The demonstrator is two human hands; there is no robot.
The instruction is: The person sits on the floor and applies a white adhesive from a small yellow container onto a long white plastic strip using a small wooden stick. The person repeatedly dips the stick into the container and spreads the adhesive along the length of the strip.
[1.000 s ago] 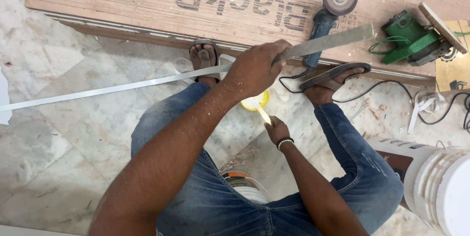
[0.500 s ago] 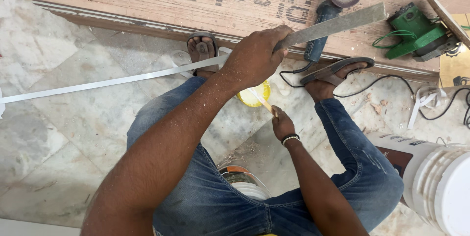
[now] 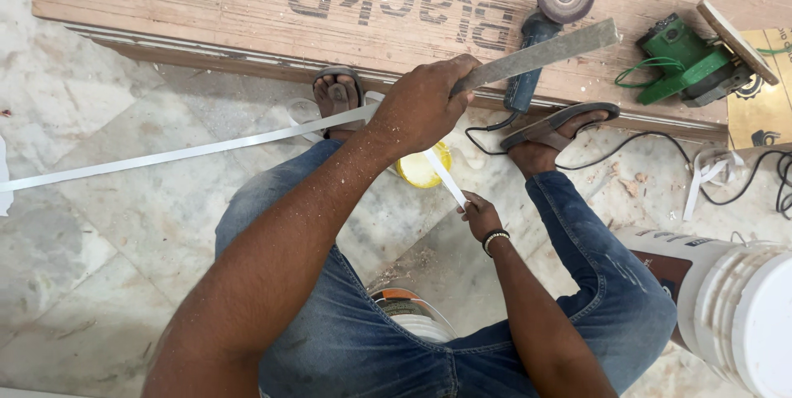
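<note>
My left hand (image 3: 421, 109) is closed around one end of a flat grey metal bar (image 3: 544, 53), which slants up to the right over the edge of a plywood board (image 3: 206, 14). A long white edging strip (image 3: 181, 155) runs from the far left across the floor and passes under this hand. My right hand (image 3: 481, 218) sits lower, between my knees, and pinches the strip's short end (image 3: 445, 177). A small yellow tub (image 3: 417, 171) stands on the floor just behind that end. My feet in sandals rest against the board.
An angle grinder (image 3: 544, 27) and a green power tool (image 3: 685, 60) lie on the board, their black cable (image 3: 660, 150) trailing over the marble floor. A white bucket (image 3: 742, 299) stands at the right. A round tin (image 3: 412, 315) sits between my legs.
My left hand with the grey bar has shifted slightly left along the strip. My right hand has drawn the strip's end a little down and to the right.
</note>
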